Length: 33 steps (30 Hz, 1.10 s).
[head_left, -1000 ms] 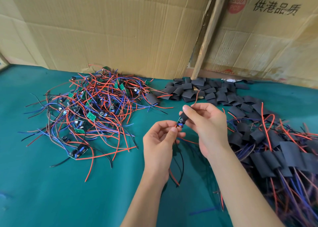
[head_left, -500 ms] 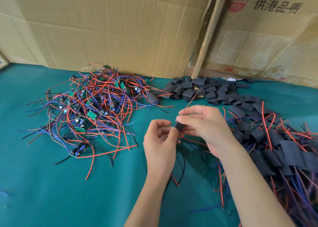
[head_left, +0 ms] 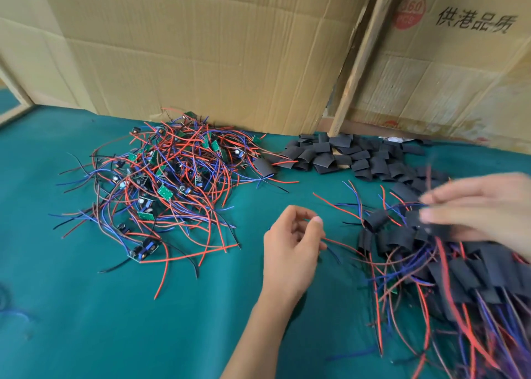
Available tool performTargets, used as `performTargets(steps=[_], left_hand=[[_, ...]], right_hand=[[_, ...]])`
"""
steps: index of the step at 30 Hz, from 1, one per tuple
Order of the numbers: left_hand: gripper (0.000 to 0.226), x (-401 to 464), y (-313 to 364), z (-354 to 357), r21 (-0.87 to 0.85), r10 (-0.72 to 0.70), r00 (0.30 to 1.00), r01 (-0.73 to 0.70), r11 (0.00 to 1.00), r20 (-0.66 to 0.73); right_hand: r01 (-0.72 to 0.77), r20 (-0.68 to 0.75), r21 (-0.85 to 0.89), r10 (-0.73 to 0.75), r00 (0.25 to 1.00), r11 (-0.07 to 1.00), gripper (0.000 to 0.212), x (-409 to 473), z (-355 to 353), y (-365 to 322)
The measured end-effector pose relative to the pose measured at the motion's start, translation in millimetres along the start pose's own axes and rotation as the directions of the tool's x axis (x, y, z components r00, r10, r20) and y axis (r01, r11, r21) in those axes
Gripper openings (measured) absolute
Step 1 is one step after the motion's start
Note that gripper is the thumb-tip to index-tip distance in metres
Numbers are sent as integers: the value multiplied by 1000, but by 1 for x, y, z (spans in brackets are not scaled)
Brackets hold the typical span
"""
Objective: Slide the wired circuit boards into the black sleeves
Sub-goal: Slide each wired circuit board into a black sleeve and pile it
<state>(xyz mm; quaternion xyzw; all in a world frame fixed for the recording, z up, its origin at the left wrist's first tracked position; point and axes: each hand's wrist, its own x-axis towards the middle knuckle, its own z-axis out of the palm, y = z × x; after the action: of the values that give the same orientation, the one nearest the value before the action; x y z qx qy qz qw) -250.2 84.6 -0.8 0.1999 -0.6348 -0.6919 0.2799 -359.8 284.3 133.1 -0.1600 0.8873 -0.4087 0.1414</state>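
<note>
**Next board lies to your left, next sleeve straight ahead**

Both of your hands have moved apart since a moment ago, when they were pinched together on one board and its sleeve in the middle of the cloth. Your right hand (head_left: 485, 215) has swung out over the pile of finished pieces (head_left: 448, 263) on the right. It is blurred, its fingers look stretched out flat, and I cannot tell if it has let go of the sleeved board yet.

Your left hand (head_left: 290, 243) hangs in the middle with fingers loosely curled. A red wire (head_left: 340, 243) runs just by its fingertips, but I cannot tell if you hold it.

Now for the next one. The bare wired circuit boards (head_left: 166, 183) sit in a tangled heap to the left of your left hand, well apart from it. So your left hand is the nearer one for picking a board. One board (head_left: 143, 251) lies at the near edge of the heap, with its long side slanting up to the right and its wires trailing right, toward you.

The empty black sleeves (head_left: 344, 156) lie farther away, by the cardboard (head_left: 201, 48), up and between your hands. Your right hand looks nearer to them.

I think the tangled wires could drag other boards along.
</note>
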Motion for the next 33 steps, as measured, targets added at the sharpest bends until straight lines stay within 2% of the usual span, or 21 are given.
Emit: performTargets(steps=[2, 4, 5, 7, 9, 11, 13, 16, 19, 21, 23, 26, 27, 28, 30, 31, 32, 33], left_hand=[[10, 1, -2, 1, 22, 3, 999, -3, 1000, -37], [15, 2, -3, 2, 50, 22, 997, -19, 999, -69], [17, 2, -3, 3, 62, 35, 995, -29, 998, -93], [17, 3, -3, 2, 77, 53, 985, -41, 996, -163], [19, 4, -2, 0, 91, 65, 971, -45, 995, -231], [21, 5, -2, -2, 113, 73, 959, -44, 993, -273], [22, 5, -1, -2, 118, 75, 952, -41, 992, -296], [22, 4, 1, -3, 93, 61, 951, -34, 995, -304], [23, 6, 0, -4, 74, 52, 950, -30, 997, -309], [22, 6, 1, -3, 54, 36, 949, -20, 998, -312], [22, 5, 2, -3, 45, 23, 951, -10, 999, -309], [23, 4, 3, -4, 33, 8, 951, 2, 999, -308], [24, 5, 4, -5, 30, 2, 951, 8, 1000, -308], [24, 5, 4, -5, 23, -5, 952, 13, 1000, -307], [25, 4, 4, -5, 13, -17, 954, 22, 1000, -299], [25, 4, 5, -5, 16, -18, 955, 24, 1000, -296], [25, 4, 5, -5, 23, -14, 956, 22, 999, -293], [25, 4, 6, -4, 29, -9, 956, 19, 999, -292]], right_hand=[[-5, -80, -186, -10, 997, 983, 84, 1, -30, 22], [53, -231, -287, -123, 965, 957, 92, 8, -38, 27], [92, -258, -258, -161, 953, 962, 85, 12, -27, 14], [242, -222, -258, -301, 928, 936, 49, 24, 21, -32], [392, -63, -287, -426, 903, 874, 23, 46, 81, -77], [437, 89, -328, -433, 897, 838, 2, 77, 137, -101], [388, 158, -395, -354, 922, 833, 10, 109, 182, -110], [269, 105, -507, -250, 962, 819, 33, 138, 217, -106], [216, 22, -488, -236, 972, 845, 35, 151, 229, -97], [186, -7, -415, -208, 978, 891, 28, 154, 227, -95], [148, -56, -283, -170, 984, 948, 30, 154, 218, -92], [143, -176, -26, -145, 974, 989, 34, 149, 198, -85], [147, -176, 123, -124, 976, 981, 35, 145, 191, -83], [135, -137, 326, -95, 986, 936, 33, 138, 184, -81], [44, 1, 699, -62, 998, 714, 20, 122, 170, -76], [-3, 57, 781, -65, 996, 624, 13, 112, 165, -74], [-32, 94, 797, -71, 993, 603, 16, 102, 162, -73], [-43, 120, 768, -78, 990, 639, 21, 93, 162, -73]])
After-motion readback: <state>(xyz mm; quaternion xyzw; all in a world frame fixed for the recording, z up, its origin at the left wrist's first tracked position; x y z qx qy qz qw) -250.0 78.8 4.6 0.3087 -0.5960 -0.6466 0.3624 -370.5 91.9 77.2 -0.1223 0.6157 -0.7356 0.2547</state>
